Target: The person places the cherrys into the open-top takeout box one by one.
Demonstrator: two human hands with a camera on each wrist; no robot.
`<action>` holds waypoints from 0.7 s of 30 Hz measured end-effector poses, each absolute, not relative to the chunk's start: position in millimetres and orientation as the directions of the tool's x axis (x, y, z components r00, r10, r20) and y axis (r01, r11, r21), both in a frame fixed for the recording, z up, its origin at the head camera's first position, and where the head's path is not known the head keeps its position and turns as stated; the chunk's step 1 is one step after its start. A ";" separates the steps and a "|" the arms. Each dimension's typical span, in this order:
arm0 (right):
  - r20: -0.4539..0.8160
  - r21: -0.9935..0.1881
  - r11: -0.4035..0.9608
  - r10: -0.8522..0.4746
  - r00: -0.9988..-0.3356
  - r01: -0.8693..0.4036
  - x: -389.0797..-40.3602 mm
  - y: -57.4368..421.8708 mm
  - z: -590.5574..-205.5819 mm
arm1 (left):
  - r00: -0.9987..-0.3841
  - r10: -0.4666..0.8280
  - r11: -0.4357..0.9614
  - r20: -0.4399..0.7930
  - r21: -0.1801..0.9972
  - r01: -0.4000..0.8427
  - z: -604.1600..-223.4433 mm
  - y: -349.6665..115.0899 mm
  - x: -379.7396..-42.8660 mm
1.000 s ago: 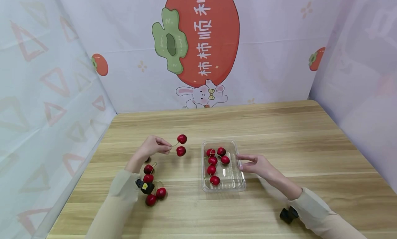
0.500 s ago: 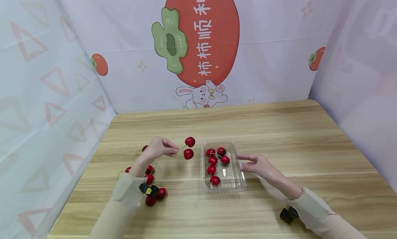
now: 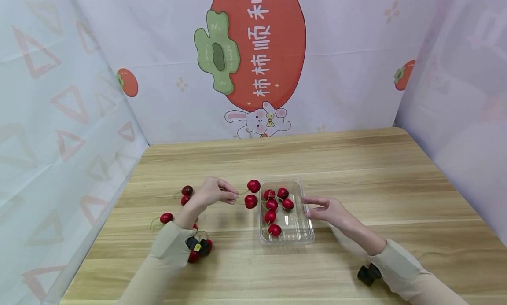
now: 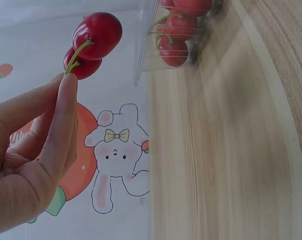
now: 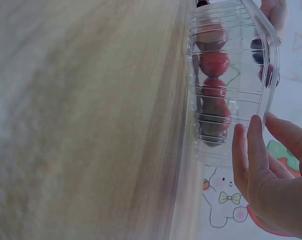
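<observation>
My left hand pinches the thin green stems of a pair of red cherries between thumb and fingertips. In the head view the pair hangs at the left rim of a clear plastic box. The left wrist view shows the held cherries just above my fingertips. Several cherries lie inside the box, mostly along its left side. My right hand touches the box's right rim with fairly straight fingers, thumb and fingertips apart. Close up, its fingertips meet the clear rim.
More loose cherries lie on the wooden table at the left, some partly hidden under my left forearm. A printed cloth stands behind the table, and further cloths rise at both sides.
My left hand has moved right with the pair of cherries, bringing them to the box's left rim. The loose cherries behind the wrist have come into view. The right hand and box stay put.
</observation>
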State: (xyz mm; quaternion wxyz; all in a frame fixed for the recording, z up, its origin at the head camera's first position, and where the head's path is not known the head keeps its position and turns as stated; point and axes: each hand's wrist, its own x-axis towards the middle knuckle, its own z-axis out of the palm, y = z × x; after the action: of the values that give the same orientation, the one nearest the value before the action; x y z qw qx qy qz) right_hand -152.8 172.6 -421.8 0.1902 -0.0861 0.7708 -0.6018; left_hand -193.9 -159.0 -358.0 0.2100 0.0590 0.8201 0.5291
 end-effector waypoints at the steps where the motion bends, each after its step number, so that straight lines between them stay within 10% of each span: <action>1: -0.189 -0.961 0.260 -0.363 -0.913 0.095 -152.8 172.7 -421.8 | -0.904 0.324 0.431 -0.280 0.894 -0.122 -358.3 -157.5 -193.7; 21: -0.190 -0.963 0.253 -0.375 -0.907 0.097 -152.8 173.5 -422.1 | -0.875 0.402 0.406 -0.272 0.909 -0.096 -363.7 -127.0 -187.3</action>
State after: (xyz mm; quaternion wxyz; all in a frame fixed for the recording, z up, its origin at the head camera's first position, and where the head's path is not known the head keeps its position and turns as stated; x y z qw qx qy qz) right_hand -152.8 173.5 -422.1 0.1951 -0.0906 0.7669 -0.6046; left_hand -187.3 -127.0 -363.7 0.2317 0.0949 0.8059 0.5365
